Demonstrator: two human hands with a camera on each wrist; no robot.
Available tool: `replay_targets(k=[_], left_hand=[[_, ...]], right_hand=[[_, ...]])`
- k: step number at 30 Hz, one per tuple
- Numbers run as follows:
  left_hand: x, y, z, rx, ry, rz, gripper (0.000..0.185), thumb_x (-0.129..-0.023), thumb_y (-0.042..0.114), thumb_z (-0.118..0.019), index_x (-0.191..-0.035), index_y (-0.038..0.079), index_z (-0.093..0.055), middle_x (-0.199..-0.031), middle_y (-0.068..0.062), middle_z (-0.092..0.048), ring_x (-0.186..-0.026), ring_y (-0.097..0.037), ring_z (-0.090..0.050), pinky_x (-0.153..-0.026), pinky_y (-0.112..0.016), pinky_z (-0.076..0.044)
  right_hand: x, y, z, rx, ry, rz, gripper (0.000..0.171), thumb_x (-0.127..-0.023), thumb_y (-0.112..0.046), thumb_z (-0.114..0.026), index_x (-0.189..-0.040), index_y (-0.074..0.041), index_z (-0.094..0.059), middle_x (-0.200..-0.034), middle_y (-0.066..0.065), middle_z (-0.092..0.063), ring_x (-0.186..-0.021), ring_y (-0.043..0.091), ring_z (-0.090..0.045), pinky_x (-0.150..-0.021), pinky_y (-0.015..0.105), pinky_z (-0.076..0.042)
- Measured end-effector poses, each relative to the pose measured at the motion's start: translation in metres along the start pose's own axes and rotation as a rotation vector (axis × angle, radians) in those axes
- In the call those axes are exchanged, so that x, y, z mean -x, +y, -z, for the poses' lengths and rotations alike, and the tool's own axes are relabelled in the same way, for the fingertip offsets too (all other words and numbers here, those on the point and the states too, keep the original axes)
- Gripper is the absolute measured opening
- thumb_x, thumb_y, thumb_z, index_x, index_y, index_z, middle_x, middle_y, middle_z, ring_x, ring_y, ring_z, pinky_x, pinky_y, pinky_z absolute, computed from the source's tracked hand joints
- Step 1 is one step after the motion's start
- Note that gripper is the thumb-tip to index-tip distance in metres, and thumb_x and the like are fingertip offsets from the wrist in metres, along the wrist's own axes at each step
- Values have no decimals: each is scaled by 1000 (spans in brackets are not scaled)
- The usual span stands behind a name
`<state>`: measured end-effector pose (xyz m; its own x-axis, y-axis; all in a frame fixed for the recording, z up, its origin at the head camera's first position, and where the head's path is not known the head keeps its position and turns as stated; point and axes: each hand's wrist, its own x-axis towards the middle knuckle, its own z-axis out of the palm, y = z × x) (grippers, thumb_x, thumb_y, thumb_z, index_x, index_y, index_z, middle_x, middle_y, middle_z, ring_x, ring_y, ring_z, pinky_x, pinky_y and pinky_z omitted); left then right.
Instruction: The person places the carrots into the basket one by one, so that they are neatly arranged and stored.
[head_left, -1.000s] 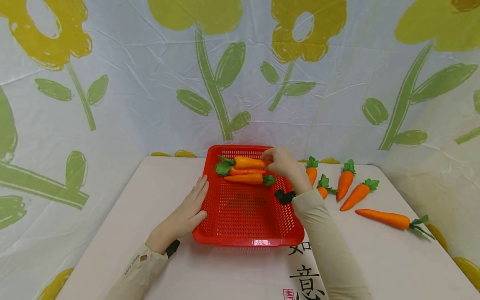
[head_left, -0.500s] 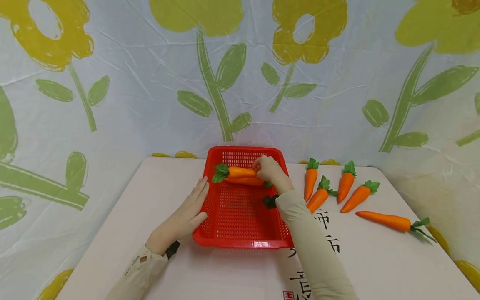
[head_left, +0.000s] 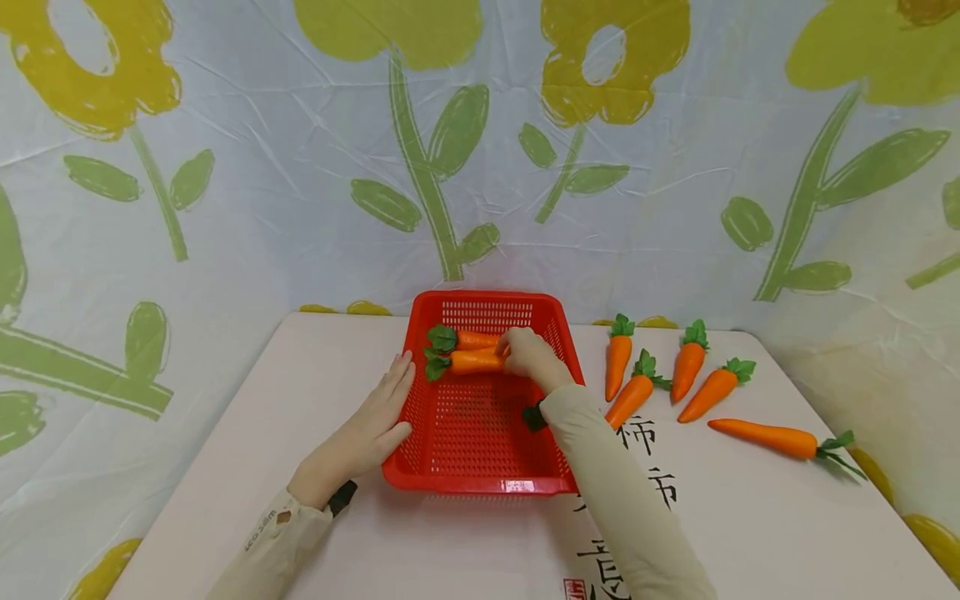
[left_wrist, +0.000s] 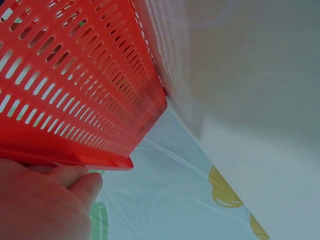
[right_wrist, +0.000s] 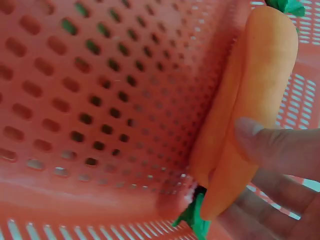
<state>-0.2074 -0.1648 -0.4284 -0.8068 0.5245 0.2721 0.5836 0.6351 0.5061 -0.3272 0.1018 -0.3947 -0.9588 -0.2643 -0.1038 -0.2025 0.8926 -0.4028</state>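
Inside the red basket point(head_left: 487, 485), the right hand point(head_left: 531, 357) pinches a carrot point(head_left: 474, 361) in curled fingers, having shifted it frontward against a second carrot point(right_wrist: 216, 132), uncovering a third carrot point(head_left: 476, 340); placement seems unfinished. The left hand's point(head_left: 373, 421) straight fingers touch the basket's left rim, five loose carrots point(head_left: 687, 371) lying outside its right.

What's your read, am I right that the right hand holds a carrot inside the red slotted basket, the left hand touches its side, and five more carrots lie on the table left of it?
Not quite: the five carrots lie on the table to the right of the red slotted basket, as the head view shows. The rest stands.
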Motion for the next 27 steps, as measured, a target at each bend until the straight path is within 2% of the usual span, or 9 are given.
replay_targets(k=[7,15,18,27], left_hand=[[0,-2,-1,3,0,-13,73,-87,11,-43,-148,-5,-8,-157,-15,3,-143,-33,2,-113,-51,-10],[-1,-1,-1,-11,4,-17,74,-86,10,-45,-149,-3,-8,-157,-15,3,-143,-35,2,-113,-51,-11],[-1,-1,-1,-15,8,-26,74,-86,10,-45,-148,-5,-8,-157,-16,2,-142,-36,1,-112,-51,-11],[-1,2,1,-15,-4,-23,74,-86,9,-43,-148,-5,-7,-157,-16,3,-142,-36,2,-111,-54,-12]], right_hand=[[0,-2,-9,70,39,10,28,-73,-2,-69,-99,-12,-73,-104,8,-65,-82,22,-55,-71,36,-50],[-1,-4,-15,162,52,-1,15,-69,-3,-72,-80,-12,-67,-82,4,-62,-69,21,-54,-57,35,-46],[0,-4,-17,170,54,1,11,-71,-2,-70,-74,-11,-64,-76,3,-59,-64,20,-52,-51,32,-43],[1,-5,-19,174,57,13,18,-76,-2,-66,-64,-12,-57,-64,2,-52,-56,17,-47,-46,28,-36]])
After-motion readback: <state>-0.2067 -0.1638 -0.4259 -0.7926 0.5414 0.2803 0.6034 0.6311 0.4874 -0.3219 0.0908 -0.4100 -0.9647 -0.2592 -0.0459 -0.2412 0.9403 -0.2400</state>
